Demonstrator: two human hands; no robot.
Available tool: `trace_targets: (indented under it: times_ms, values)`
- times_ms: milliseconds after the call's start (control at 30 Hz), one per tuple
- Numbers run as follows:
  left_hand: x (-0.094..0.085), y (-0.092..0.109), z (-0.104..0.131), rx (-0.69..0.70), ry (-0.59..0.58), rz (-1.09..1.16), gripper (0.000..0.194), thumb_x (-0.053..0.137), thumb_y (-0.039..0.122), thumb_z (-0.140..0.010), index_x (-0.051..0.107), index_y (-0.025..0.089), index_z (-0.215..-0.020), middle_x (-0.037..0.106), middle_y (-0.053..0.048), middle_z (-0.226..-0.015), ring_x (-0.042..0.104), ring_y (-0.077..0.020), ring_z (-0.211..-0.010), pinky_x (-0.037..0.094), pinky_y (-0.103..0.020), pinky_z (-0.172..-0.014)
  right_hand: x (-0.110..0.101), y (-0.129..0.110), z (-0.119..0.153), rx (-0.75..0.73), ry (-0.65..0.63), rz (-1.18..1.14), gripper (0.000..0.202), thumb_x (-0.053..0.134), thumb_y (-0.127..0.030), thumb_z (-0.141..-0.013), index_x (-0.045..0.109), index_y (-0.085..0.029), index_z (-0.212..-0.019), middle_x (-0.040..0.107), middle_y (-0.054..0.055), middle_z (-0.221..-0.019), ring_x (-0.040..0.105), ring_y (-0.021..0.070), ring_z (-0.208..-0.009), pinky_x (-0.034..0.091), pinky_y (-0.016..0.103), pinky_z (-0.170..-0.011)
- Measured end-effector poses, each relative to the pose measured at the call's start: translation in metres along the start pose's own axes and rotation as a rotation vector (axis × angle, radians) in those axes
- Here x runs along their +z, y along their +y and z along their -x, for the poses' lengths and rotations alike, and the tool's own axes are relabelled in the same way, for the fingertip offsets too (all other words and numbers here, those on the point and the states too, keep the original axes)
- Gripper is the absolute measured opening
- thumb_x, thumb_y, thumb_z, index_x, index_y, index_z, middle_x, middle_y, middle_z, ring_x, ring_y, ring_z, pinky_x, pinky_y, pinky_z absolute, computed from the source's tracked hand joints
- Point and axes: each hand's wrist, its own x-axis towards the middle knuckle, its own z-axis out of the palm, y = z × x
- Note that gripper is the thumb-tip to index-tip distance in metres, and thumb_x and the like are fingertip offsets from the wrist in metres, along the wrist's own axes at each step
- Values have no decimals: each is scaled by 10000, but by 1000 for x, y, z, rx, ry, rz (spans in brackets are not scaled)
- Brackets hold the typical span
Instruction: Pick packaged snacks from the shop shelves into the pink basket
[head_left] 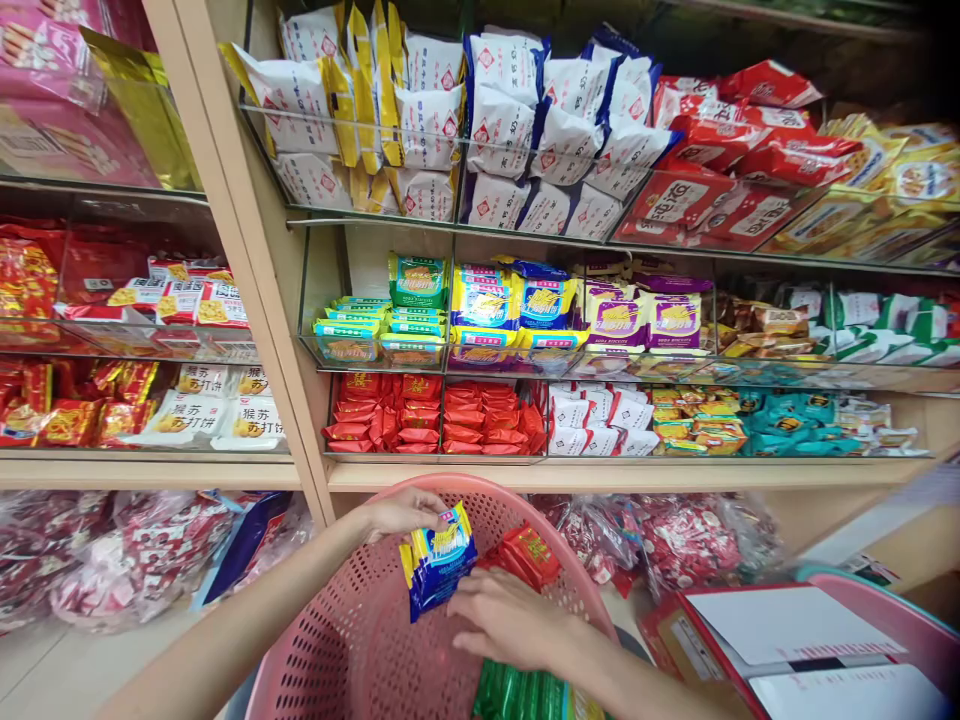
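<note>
Over a pink perforated basket, my left hand grips the top of a blue and yellow packet of soda biscuits. The packet hangs tilted, its printed front facing me. Just right of its lower edge is my right hand, fingers apart and slightly bent, with nothing visible in it. Whether its fingertips touch the packet I cannot tell. Red packets lie in the basket behind my right hand. Green packets lie below it, partly hidden by my forearm.
Ahead stand shelves with clear bins; matching blue and yellow packets fill one in the middle row. Red packets sit in the lowest row. Bagged goods lie beneath. A red box with white panels is at the right.
</note>
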Motion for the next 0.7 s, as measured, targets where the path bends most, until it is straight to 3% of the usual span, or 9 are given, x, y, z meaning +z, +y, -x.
trace_targets:
  times_ms: [133, 267, 400, 533, 700]
  values:
    - [-5, -3, -6, -28, -27, -76, 485, 724, 521, -592, 719, 171, -928, 714, -27, -799, 604, -147, -715, 442, -239, -656, 13, 1, -17, -33, -93, 14, 361, 606, -365, -796, 619, -230, -1131, 671, 72, -1089, 607, 232, -1008, 457, 320, -857]
    - [-6, -6, -9, -43, 9, -154, 554, 700, 576, -590, 713, 198, -994, 717, -27, -828, 597, -142, -676, 419, -223, -583, 13, 0, -32, -26, -184, 58, 477, 636, -407, -759, 589, -223, -1196, 667, 90, -1123, 624, 255, -1000, 489, 330, -812]
    - [-3, -12, -12, 52, 20, -193, 561, 682, 605, -584, 725, 170, -936, 721, -30, -801, 599, -169, -712, 448, -249, -642, 6, -1, -41, 6, -260, 69, 511, 611, -425, -768, 570, -207, -1228, 673, 107, -1125, 644, 273, -982, 514, 327, -745]
    - [0, -17, -15, 163, 66, -286, 493, 617, 583, -663, 726, 168, -905, 720, -28, -822, 606, -199, -780, 456, -268, -699, 2, 4, -48, 40, -266, 86, 512, 590, -436, -779, 569, -208, -1236, 677, 104, -1126, 654, 277, -972, 521, 315, -707]
    - [-1, -22, -13, 179, 147, -410, 467, 590, 559, -684, 711, 211, -971, 718, -25, -964, 597, -234, -927, 463, -286, -776, 6, 15, -57, 13, -203, 70, 423, 615, -419, -744, 630, -263, -1138, 715, 31, -1031, 677, 227, -858, 509, 265, -624]
